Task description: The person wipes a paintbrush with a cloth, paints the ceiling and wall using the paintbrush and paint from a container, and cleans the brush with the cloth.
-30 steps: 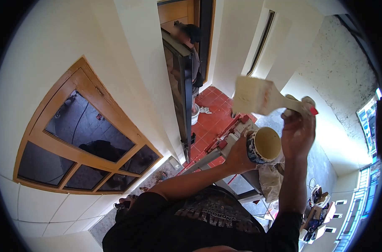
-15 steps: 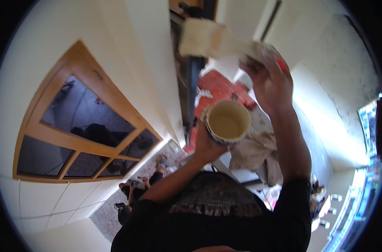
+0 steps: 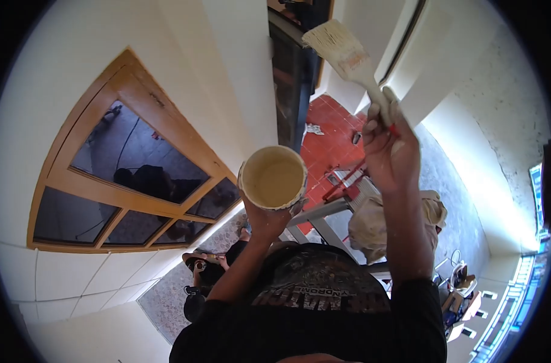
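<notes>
My left hand (image 3: 267,222) is wrapped round the lower side of a round paint pot (image 3: 274,156), which is tipped toward the camera. Cream-coloured paint (image 3: 275,181) coats its inside; I cannot tell how deep it is. Up and to the right, my right hand (image 3: 394,151) grips the handle of a wide paintbrush (image 3: 349,59). The brush's bristles point up and left, caked in the same cream colour, and are clear of the pot. A bit of red shows between the fingers of this hand.
A cream wall with a wooden-framed window (image 3: 127,181) stands close on the left. Below my hands are a metal ladder (image 3: 327,210) and a draped beige cloth (image 3: 369,227). Red floor tiles (image 3: 330,130) lie far below. Another person (image 3: 206,266) is on the floor at lower left.
The pot in my left hand has moved left. My right hand has stayed high while the brush has swung from lying sideways to slanting up, its bristles moving right.
</notes>
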A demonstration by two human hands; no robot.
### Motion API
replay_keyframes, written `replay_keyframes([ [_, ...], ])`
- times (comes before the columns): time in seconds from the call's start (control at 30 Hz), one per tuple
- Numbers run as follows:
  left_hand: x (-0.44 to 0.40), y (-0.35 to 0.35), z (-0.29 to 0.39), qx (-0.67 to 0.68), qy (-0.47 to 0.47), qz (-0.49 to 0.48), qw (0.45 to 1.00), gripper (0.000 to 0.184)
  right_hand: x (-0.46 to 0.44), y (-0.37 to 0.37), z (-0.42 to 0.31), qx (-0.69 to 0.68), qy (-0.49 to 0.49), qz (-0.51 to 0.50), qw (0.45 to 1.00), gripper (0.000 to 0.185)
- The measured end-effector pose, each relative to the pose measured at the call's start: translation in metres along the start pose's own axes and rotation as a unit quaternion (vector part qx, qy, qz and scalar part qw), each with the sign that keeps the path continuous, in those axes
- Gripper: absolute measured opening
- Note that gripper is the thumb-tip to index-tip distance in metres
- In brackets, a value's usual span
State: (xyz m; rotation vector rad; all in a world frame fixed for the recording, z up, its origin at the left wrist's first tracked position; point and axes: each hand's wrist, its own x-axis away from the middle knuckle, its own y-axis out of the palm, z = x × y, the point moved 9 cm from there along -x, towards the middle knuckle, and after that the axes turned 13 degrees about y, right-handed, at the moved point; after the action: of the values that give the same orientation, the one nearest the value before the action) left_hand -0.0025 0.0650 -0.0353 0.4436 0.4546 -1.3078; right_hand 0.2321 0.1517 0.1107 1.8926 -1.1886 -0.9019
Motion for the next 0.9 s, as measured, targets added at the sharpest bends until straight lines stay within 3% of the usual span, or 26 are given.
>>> replay_keyframes([
  [0.07,0.01,-0.024,-0.003,-0.094,-0.019,0.038,0.995,0.123,0.003,-0.011,0.028,0.053,-0.001,0.129,0.99,0.04],
  [0.1,0.016,-0.034,-0.005,-0.082,-0.04,0.06,0.994,0.123,0.003,-0.011,0.039,0.048,0.003,0.13,0.99,0.04],
  [0.17,0.029,-0.052,-0.005,-0.118,-0.056,0.067,0.989,0.121,0.003,-0.01,0.074,0.099,0.12,0.122,0.98,0.041],
  [0.3,0.042,-0.08,0.004,-0.168,-0.064,0.084,0.98,0.115,-0.007,-0.013,0.087,0.234,0.14,0.154,0.95,0.036],
  [0.33,0.043,-0.085,0.007,-0.179,-0.056,0.093,0.978,0.114,-0.015,0.005,0.069,0.385,0.055,0.189,0.902,0.034],
  [0.4,0.047,-0.093,0.006,-0.185,-0.066,0.101,0.975,0.113,-0.03,0.031,0.053,0.522,-0.029,0.218,0.824,0.031],
  [0.47,0.048,-0.1,0.009,-0.192,-0.075,0.11,0.972,0.113,-0.037,0.069,0.027,0.535,-0.26,0.167,0.786,0.03],
  [0.5,0.046,-0.102,0.012,-0.195,-0.091,0.106,0.971,0.113,-0.052,0.066,0.026,0.532,-0.259,0.169,0.788,0.03],
  [0.57,0.049,-0.106,0.009,-0.201,-0.108,0.102,0.968,0.113,-0.053,0.097,0.024,0.635,-0.453,0.134,0.611,0.028],
  [0.6,0.052,-0.111,0.006,-0.203,-0.088,0.114,0.968,0.113,-0.058,0.092,0.031,0.633,-0.453,0.136,0.612,0.028],
  [0.67,0.053,-0.114,0.008,-0.205,-0.067,0.127,0.968,0.112,-0.084,0.062,0.07,0.736,-0.344,0.161,0.561,0.025],
  [0.73,0.051,-0.115,0.014,-0.184,-0.065,0.151,0.969,0.11,-0.089,0.022,0.101,0.717,-0.303,0.149,0.609,0.024],
  [0.77,0.048,-0.117,0.016,-0.182,-0.062,0.151,0.97,0.11,-0.087,0.012,0.106,0.717,-0.306,0.149,0.608,0.024],
  [0.83,0.05,-0.115,0.016,-0.138,-0.08,0.157,0.975,0.107,-0.084,-0.012,0.116,0.757,-0.193,0.154,0.605,0.024],
  [0.87,0.054,-0.116,0.015,-0.14,-0.085,0.159,0.974,0.107,-0.075,-0.014,0.112,0.758,-0.189,0.153,0.606,0.024],
  [0.9,0.054,-0.118,0.015,-0.165,-0.076,0.159,0.97,0.107,-0.074,-0.014,0.11,0.805,-0.112,0.15,0.563,0.025],
])
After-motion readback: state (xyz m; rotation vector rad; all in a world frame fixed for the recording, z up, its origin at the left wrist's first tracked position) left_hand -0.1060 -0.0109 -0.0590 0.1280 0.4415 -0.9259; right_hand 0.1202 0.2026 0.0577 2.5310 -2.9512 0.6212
